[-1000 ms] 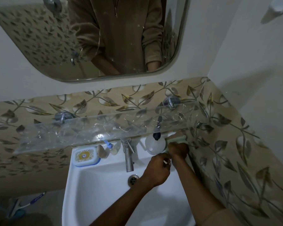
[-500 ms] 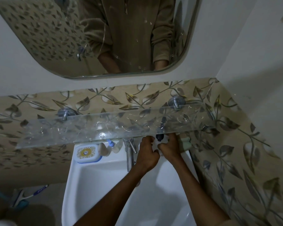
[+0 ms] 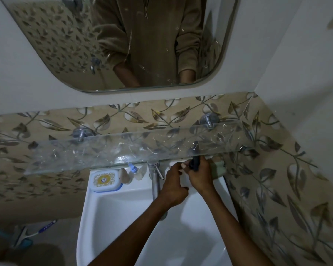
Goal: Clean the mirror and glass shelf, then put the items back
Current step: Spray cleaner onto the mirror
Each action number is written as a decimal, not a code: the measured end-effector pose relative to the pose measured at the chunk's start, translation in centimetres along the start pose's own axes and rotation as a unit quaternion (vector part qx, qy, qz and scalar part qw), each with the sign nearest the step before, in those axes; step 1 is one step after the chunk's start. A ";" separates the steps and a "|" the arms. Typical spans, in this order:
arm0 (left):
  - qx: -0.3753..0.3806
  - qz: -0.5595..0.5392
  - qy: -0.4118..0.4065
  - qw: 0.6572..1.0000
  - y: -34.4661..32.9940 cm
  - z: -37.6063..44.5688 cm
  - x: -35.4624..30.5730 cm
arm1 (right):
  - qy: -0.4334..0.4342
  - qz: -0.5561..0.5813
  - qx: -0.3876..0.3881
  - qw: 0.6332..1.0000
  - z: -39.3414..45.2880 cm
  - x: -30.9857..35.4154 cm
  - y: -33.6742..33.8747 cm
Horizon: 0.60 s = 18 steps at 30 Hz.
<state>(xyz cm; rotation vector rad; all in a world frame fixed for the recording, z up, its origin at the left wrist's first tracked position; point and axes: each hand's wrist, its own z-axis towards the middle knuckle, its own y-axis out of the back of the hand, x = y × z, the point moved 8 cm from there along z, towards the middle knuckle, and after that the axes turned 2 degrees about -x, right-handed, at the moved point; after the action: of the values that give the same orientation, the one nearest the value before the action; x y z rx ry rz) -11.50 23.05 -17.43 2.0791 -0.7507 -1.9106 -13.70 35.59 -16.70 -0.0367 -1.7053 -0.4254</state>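
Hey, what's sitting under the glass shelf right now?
Under the glass shelf: soap box, small bottles, tap, both hands gripping a spray bottle, green cloth. The bottle's body is mostly covered.

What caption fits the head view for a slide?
Both hands grip a white spray bottle with black nozzle at the white basin, below the wet clear glass shelf.

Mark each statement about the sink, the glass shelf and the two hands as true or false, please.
1. Both hands hold the spray bottle beneath the glass shelf. True.
2. The soap box stands on the glass shelf. False: it sits on the sink rim, left of the tap.
3. The right hand grips the bottle's black spray head. True.
4. The left hand turns the tap. False: it holds the bottle.
5. A squeegee lies on the floor at the left. True.
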 end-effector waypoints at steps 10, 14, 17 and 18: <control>0.145 0.064 -0.027 0.987 -2.1 -3.8 -0.5 | 0.011 -0.001 -0.043 0.999 -6.6 0.6 3.8; 0.146 0.040 -0.068 0.986 -1.3 -4.7 -2.4 | 0.008 0.007 -0.122 0.992 -8.7 2.2 6.2; 0.170 0.038 -0.106 0.979 -1.1 -5.7 -4.1 | 0.057 0.026 -0.185 0.981 -10.4 5.0 7.2; 0.179 0.029 -0.113 0.977 -0.9 -6.1 -4.7 | 0.072 0.030 -0.195 0.978 -10.9 6.1 7.2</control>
<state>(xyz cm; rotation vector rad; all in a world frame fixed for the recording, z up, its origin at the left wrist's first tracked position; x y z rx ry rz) -5.48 25.12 -13.06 2.0163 -1.2761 -2.1314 -2.64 37.70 -7.72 -0.3336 -1.4534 -0.6960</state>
